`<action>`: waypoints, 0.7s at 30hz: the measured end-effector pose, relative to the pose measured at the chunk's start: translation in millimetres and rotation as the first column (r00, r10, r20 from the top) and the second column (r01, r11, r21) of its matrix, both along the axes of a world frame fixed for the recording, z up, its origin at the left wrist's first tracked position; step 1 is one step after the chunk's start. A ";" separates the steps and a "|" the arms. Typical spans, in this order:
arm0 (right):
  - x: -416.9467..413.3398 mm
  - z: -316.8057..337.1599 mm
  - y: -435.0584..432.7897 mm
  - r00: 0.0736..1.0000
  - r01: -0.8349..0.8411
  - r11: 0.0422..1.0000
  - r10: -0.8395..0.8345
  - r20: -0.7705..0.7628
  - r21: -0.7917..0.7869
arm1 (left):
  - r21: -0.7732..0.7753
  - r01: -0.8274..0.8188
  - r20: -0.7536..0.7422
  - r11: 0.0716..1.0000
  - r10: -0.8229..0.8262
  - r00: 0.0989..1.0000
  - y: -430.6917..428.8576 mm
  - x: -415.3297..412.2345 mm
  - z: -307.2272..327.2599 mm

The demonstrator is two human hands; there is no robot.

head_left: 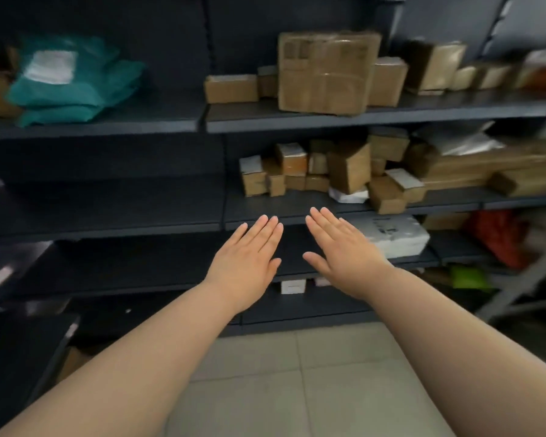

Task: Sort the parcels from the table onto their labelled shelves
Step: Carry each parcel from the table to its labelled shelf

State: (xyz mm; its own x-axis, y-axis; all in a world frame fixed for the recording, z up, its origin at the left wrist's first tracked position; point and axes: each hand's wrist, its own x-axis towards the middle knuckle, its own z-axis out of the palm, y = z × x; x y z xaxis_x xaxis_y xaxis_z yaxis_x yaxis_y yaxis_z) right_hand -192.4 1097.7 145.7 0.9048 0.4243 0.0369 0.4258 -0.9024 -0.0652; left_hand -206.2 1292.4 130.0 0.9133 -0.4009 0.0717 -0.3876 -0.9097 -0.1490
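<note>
**A:** How far along is the sorting?

**B:** A good way, I'd judge. At the left end of the upper shelf [360, 121] lie teal mailer bags [73, 80]. Nearer its middle a large cardboard box [325, 70] stands at the front edge, with smaller ones touching its sides. On the middle shelf [108, 203] a heap of small boxes [328, 171] sits right of centre. Below that, a white parcel [397, 234] rests on the lower shelf [123, 266], with a red bag [501, 238] further right.

**A:** And what remains?

**B:** I cannot tell. The table is out of view, and any shelf labels are too blurred to read. Neither hand carries a parcel, so the next one has yet to be fetched.

**A:** How are the hands held?

**B:** Both arms reach forward at about the front edge of the middle shelf. The left hand [246, 257] is flat, palm down, with its fingers straight and close together and the thumb out to the right. The right hand [344, 247] mirrors it, with the thumb pointing left. They are near each other but apart, and they grasp nothing.
</note>
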 end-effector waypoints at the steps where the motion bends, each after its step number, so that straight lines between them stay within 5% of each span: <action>1: 2.3 -3.2 -21.3 0.998 0.055 0.998 -0.055 -0.011 0.001 | 0.006 0.048 -0.014 0.999 -0.048 0.999 -19.4 11.2 -2.3; 10: 1.7 -35.1 -137.3 0.879 0.473 0.881 -0.471 -0.079 0.007 | 0.037 0.469 -0.072 0.882 -0.466 0.882 -153.6 104.3 -25.3; 21: -16.3 -43.4 -191.3 0.554 0.832 0.545 -0.828 -0.086 0.107 | 0.041 0.792 -0.127 0.609 -0.783 0.609 -273.8 169.9 -33.7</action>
State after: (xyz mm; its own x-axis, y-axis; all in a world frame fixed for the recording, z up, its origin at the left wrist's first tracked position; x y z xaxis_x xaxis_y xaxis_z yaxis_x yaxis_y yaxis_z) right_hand -208.7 906.4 102.3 0.8523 -0.5230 0.0041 -0.5119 -0.8359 -0.1982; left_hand -36.3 1018.6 96.2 0.2415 -0.9685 -0.0610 -0.9633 -0.2317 -0.1355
